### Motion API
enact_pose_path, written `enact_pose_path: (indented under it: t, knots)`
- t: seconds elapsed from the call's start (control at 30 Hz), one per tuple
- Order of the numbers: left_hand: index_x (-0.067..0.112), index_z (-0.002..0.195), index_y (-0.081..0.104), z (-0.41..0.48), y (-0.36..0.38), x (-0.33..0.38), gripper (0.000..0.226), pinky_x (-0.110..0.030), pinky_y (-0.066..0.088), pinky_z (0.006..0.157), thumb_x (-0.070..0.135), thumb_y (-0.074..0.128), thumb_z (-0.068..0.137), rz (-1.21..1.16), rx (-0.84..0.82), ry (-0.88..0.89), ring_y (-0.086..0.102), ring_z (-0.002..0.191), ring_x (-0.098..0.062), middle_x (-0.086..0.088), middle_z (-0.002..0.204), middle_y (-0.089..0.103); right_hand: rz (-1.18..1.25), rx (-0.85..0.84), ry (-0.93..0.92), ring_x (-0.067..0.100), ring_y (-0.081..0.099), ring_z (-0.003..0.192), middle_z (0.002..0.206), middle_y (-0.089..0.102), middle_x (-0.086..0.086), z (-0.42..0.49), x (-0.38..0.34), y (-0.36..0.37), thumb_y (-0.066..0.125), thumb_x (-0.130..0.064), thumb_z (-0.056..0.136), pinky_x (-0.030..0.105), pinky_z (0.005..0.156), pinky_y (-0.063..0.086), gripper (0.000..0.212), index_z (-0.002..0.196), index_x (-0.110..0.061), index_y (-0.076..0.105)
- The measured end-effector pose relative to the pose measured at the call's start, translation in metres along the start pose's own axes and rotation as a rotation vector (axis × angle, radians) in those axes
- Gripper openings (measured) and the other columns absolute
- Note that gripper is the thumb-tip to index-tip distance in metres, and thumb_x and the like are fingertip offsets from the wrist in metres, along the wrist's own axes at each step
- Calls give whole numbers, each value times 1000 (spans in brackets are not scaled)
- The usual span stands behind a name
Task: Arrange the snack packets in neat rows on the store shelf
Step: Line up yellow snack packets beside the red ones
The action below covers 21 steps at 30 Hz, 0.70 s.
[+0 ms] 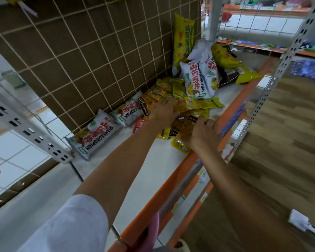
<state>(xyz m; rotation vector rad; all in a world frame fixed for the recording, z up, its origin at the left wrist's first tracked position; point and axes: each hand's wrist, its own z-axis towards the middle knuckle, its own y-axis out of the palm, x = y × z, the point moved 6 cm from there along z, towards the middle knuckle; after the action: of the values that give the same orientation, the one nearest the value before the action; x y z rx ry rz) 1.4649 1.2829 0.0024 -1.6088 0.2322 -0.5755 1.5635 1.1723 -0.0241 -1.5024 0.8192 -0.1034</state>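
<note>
A loose heap of small yellow snack packets lies mid-shelf on the white shelf board. My left hand rests flat on the heap with fingers stretched toward its far side. My right hand presses on yellow packets by the orange front edge, its fingers bent over them. Two white chip bags lie in a row along the wire back grid. More white bags and tall yellow bags are piled at the far end.
A wire mesh panel backs the shelf. The orange front rail carries price tags. A grey slotted upright stands on the right, another bracket on the left. Wood-look flooring lies below at right.
</note>
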Motion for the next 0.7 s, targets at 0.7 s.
enact_pose_path:
  t: [0.7]
  knots:
    - [16, 95, 62, -142, -4, -85, 12, -26, 53, 59, 18, 69, 85, -1285, 511, -482, 65, 75, -17, -2, 86, 69, 928, -145, -186, 25, 61, 79, 103, 65, 14, -47, -45, 3, 73, -30, 72, 45, 73, 55, 47, 113, -12, 59]
